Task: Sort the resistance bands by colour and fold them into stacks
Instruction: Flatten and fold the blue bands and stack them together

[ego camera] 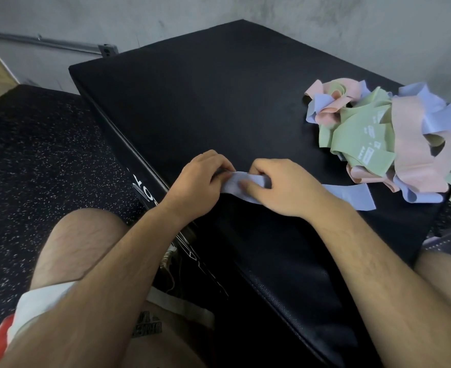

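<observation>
The band pile (373, 134) is cut off at the right. The left hand (200, 181) and right hand (282, 188) pinch one purple band (235, 183).

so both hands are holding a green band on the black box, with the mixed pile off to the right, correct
The band is lilac, not green; the head view shows it. The left hand and right hand do hold it on the black box, mixed pile to the right.

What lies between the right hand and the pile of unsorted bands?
In the head view, a flat lavender strip lies on the black pad between the right hand and the pile.
</observation>
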